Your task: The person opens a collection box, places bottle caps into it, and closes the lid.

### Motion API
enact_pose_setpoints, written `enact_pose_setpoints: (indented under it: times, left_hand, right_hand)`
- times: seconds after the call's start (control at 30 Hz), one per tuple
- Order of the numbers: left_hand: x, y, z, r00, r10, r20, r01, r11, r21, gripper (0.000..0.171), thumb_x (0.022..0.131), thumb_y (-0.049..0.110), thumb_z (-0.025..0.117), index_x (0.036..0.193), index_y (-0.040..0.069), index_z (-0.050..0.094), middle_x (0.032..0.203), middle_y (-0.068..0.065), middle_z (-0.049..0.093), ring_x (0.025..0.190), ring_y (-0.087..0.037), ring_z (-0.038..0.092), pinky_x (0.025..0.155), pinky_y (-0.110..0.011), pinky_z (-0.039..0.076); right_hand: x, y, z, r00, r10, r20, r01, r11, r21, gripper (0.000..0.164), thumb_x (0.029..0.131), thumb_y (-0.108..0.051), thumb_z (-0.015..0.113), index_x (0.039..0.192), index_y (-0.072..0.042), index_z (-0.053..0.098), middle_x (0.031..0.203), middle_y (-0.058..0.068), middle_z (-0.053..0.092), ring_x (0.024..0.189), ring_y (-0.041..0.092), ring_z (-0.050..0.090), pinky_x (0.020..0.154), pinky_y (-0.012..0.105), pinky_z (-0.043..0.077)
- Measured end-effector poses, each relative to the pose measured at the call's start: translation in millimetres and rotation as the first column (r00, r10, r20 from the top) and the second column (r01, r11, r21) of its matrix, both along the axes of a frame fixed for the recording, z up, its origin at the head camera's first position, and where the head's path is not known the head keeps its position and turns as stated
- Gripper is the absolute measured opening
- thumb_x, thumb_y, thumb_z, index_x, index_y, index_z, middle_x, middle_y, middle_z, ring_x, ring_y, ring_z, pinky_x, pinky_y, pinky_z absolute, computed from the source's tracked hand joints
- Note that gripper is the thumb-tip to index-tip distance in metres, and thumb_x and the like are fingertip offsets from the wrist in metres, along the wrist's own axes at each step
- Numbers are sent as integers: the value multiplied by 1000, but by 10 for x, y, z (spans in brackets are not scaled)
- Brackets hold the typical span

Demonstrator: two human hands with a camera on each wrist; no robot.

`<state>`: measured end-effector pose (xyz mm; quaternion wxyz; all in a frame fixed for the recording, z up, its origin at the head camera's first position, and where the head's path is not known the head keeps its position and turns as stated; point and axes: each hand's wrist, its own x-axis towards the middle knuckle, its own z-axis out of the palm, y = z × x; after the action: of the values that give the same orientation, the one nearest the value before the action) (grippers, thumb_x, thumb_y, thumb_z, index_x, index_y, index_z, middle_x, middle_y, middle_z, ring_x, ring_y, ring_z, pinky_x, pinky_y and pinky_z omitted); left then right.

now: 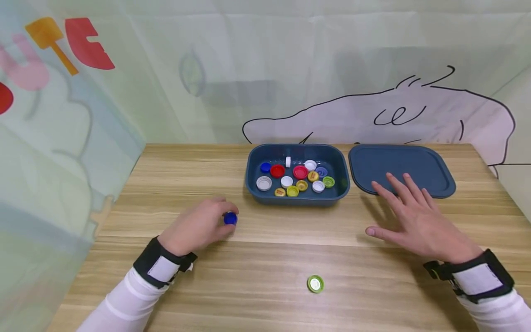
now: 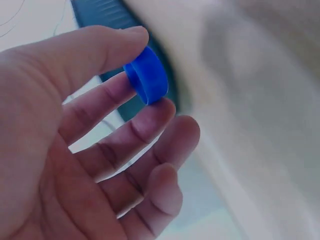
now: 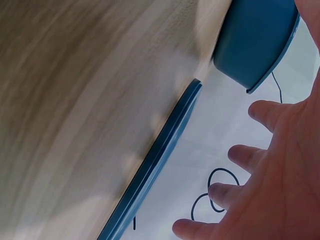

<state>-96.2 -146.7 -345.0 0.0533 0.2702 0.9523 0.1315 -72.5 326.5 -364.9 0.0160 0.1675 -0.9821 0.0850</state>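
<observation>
My left hand (image 1: 202, 224) pinches a blue bottle cap (image 2: 149, 76) between thumb and fingers, left of the dark blue box (image 1: 296, 201). In the left wrist view the cap stands on edge between the thumb tip and the fingertips. Several caps in red, white, yellow, green and blue lie inside the box, among them a red cap (image 1: 277, 171). My right hand (image 1: 419, 221) hovers with fingers spread near the front edge of the flat blue lid (image 1: 400, 168), holding nothing. A green cap (image 1: 315, 284) with a pale centre lies on the table between the hands, toward the front.
The wooden table (image 1: 265, 258) carries the box and the lid side by side at its back edge. Behind them hangs a printed cloth (image 1: 290, 69), which also runs along the left side.
</observation>
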Motion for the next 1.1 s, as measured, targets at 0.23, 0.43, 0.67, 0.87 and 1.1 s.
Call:
enact_pose_setpoints:
  times: [0.23,0.43,0.67,0.87,1.1]
  left_hand:
    - [-143,125,295,997,-12,-72,15,999,36,28,87,26,75,113,17,71,94,4,61,76,-11,56,68,-23,51]
    - [-344,387,479,988,-32,-154,33,999,5,32,87,31,75,117,19,70,100,4,63,79,-11,59,68,-26,52]
    - [-636,740,531,993,-22,-112,13,997,-82,37,90,35,71,122,18,66,110,-1,64,93,-15,61,83,-32,56]
    - [-812,952,434,997,-32,-76,22,992,-127,36,89,34,73,120,17,65,112,-2,64,96,-16,59,89,-34,55]
    - [-894,1071,314,995,-54,-81,39,982,-183,38,88,32,75,121,16,66,116,-4,67,101,-17,61,94,-36,54]
  right_hand:
    - [0,0,8,1000,0,4,0,1000,-8,103,79,-66,69,159,-30,14,167,12,5,153,37,-11,114,73,-3]
    - [4,6,3,1000,-4,11,4,1000,-9,103,79,-66,68,159,-30,14,166,13,5,152,38,-12,113,73,-2]
    - [5,17,-8,1000,-8,8,8,1000,-19,104,79,-66,69,159,-30,14,167,12,5,152,37,-12,113,73,-3]
    - [6,29,-12,1000,-11,11,11,1000,-19,104,79,-66,69,159,-30,13,167,12,4,152,37,-13,113,73,-4]
    - [5,28,-2,1000,-11,13,11,1000,-25,103,79,-65,69,159,-30,13,166,13,5,152,37,-12,113,73,-3]
